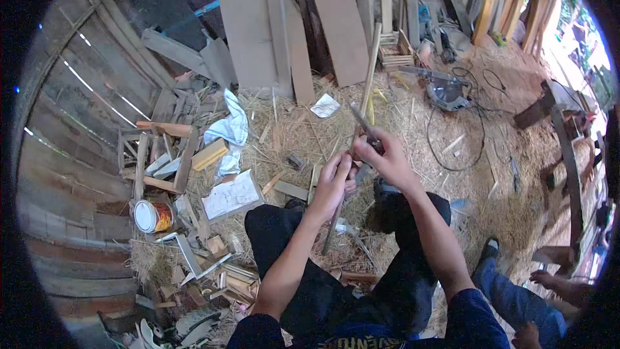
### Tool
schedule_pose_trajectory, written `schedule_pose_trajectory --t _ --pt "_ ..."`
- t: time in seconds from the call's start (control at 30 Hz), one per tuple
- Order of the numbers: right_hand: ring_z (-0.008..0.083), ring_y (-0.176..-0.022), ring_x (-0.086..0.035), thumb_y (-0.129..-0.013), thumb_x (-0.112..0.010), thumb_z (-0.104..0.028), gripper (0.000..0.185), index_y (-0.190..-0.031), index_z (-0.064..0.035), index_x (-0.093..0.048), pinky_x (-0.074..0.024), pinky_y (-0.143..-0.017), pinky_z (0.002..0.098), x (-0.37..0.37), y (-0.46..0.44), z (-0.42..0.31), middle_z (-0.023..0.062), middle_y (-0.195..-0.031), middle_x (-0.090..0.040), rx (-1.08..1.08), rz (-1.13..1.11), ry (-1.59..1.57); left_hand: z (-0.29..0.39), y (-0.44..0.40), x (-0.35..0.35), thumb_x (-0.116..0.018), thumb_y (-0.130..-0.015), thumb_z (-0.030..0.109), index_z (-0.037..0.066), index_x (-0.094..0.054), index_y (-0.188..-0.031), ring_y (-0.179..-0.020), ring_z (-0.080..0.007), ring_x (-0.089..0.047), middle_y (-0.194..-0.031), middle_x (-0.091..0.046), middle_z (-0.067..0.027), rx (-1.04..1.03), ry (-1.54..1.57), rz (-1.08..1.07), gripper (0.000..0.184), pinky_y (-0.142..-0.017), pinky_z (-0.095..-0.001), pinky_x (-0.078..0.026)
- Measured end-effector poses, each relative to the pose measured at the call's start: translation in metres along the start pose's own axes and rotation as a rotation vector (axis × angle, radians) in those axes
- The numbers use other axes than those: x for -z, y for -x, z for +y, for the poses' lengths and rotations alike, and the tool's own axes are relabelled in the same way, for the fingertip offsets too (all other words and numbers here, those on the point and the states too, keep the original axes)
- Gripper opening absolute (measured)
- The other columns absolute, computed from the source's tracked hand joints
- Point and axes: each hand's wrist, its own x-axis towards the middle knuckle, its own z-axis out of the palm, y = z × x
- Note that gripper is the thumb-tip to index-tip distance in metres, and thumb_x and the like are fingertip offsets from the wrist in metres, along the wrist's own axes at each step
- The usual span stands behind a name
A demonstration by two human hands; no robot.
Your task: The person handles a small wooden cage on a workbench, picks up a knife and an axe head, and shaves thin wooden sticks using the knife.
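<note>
Strip location: wooden strip [370,71] was in front of the person, between the knees, running from near the leaning boards [342,35] down past both hands; the darker lower end looked like the same piece, but the hands hid the join.
Left hand: [332,184] fingers closed around the wooden strip at about its middle.
Right hand: [387,160] clamped on a bladed tool [360,117], just above the left hand; blade pointed up and away, close beside the strip. Handle mostly covered, exact tool type unclear. Could not tell if the blade touched the wood.
Weight: strip probably light, one hand likely enough; long ends would tend to swing or tip.
Stiffness: likely stiff along short spans, a little springy over its full length; thin, so could snap or split under hard side force.
Surface: looked dry, likely rough more than slippery; splinters a risk.
Best hold, strip: near the middle for balance, fingers wrapped, clear of the blade's edge.
Best hold, tool: by the handle only; blade looked rigid, probably sharp.
Risk: the two hands were very near each other, so a slip could reach the left fingers.
Around: straw-like shavings [403,113] on the ground, small white paper [325,106] left of the strip, corded power tool [448,95] off to the right.
Other person: a hand [546,279] at far right, well apart from the work.
</note>
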Motion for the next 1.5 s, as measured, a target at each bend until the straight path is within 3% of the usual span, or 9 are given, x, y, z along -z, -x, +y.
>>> schedule_pose_trajectory --t 0.17,0.57,0.7,0.8,0.9,1.07,1.1,1.17,1.5 --pt "0.0346 -0.072 -0.069 -0.092 -0.063 -0.052 0.049 -0.112 -0.0069 -0.068 -0.052 -0.065 0.0426 -0.012 -0.019 -0.003 0.0206 -0.078 -0.068 0.136 -0.024 0.342 0.01 -0.007 0.015 -0.048 -0.107 0.032 0.01 -0.055 -0.116 -0.06 -0.0031 -0.04 -0.082 -0.049 0.0047 -0.116 -0.097 0.241 0.025 -0.054 -0.0206 -0.035" --pt "0.0168 -0.072 -0.071 -0.075 -0.087 -0.033 0.044 -0.101 0.0005 -0.075 -0.0545 -0.067 0.0289 -0.005 -0.033 0.005 0.0128 -0.084 -0.074 0.314 -0.071 0.25 0.015 -0.001 0.022 -0.046 -0.108 0.035 0.01 -0.053 -0.111 -0.051 -0.0018 -0.031 -0.069 -0.038 0.0074 -0.013 -0.176 0.159 0.027 -0.044 -0.0206 -0.023" --pt "0.0264 -0.071 -0.073 -0.073 -0.082 -0.054 0.051 -0.098 -0.0101 -0.079 -0.0559 -0.066 0.034 0.005 -0.034 0.016 0.0116 -0.082 -0.075 0.197 -0.035 0.221 0.027 0.006 0.005 -0.042 -0.108 0.039 0.009 -0.05 -0.107 -0.048 -0.0008 -0.03 -0.067 -0.036 0.0083 0.028 -0.163 0.169 0.03 -0.041 -0.021 -0.023" --pt "0.0101 -0.066 -0.065 -0.075 -0.087 -0.034 0.046 -0.102 0.001 -0.076 -0.0514 -0.06 0.026 0.011 -0.03 0.009 0.0096 -0.08 -0.074 0.232 -0.053 0.276 0.022 0.006 0.009 -0.042 -0.108 0.041 0.009 -0.05 -0.104 -0.048 -0.0006 -0.03 -0.067 -0.035 0.0081 0.009 -0.214 0.138 0.032 -0.041 -0.0211 -0.023" --pt "0.0086 -0.063 -0.063 -0.078 -0.086 -0.033 0.044 -0.103 0.0015 -0.075 -0.0489 -0.057 0.024 0.012 -0.028 0.008 0.008 -0.075 -0.071 0.37 0.004 0.314 0.025 0.009 0.006 -0.043 -0.108 0.04 0.011 -0.05 -0.106 -0.048 -0.0013 -0.029 -0.066 -0.035 0.0084 0.034 -0.248 0.14 0.031 -0.042 -0.0206 -0.022" --pt "0.006 -0.056 -0.049 -0.091 -0.073 -0.032 0.037 -0.108 0.0002 -0.074 -0.0368 -0.049 0.0271 0.061 -0.046 0.035 -0.0011 -0.069 -0.063 0.07 0.547 0.172 0.014 0.035 0.003 -0.039 -0.108 0.043 0.011 -0.05 -0.104 -0.05 -0.0014 -0.03 -0.067 -0.034 0.0093 0.091 -0.174 -0.031 0.033 -0.041 -0.0198 -0.024" --pt "0.006 -0.057 -0.048 -0.093 -0.071 -0.033 0.037 -0.107 0.0001 -0.074 -0.0357 -0.05 0.0275 0.072 -0.042 0.032 -0.0014 -0.069 -0.063 0.035 0.54 0.24 -0.007 0.036 0.003 -0.039 -0.108 0.043 0.012 -0.05 -0.104 -0.051 -0.0016 -0.03 -0.067 -0.034 0.0094 -0.091 -0.357 -0.082 0.034 -0.042 -0.0196 -0.024" --pt "0.0061 -0.058 -0.045 -0.096 -0.066 -0.035 0.037 -0.105 -0.0001 -0.074 -0.0335 -0.051 0.0283 0.087 -0.033 0.024 -0.0021 -0.07 -0.061 -0.038 0.527 0.381 -0.009 0.042 -0.009 -0.041 -0.108 0.042 0.012 -0.052 -0.105 -0.053 -0.0022 -0.032 -0.069 -0.035 0.009 0.063 -0.315 -0.108 0.032 -0.045 -0.0197 -0.026" --pt "0.0171 -0.067 -0.064 -0.097 -0.063 -0.038 0.038 -0.102 -0.0016 -0.073 -0.0499 -0.065 0.0334 0.069 -0.025 0.052 0.0129 -0.075 -0.07 0.045 0.325 0.184 -0.004 0.005 0.012 -0.047 -0.107 0.03 0.007 -0.051 -0.119 -0.06 -0.005 -0.039 -0.079 -0.045 -0.0001 -0.027 -0.022 0.129 0.027 -0.05 -0.0216 -0.031"
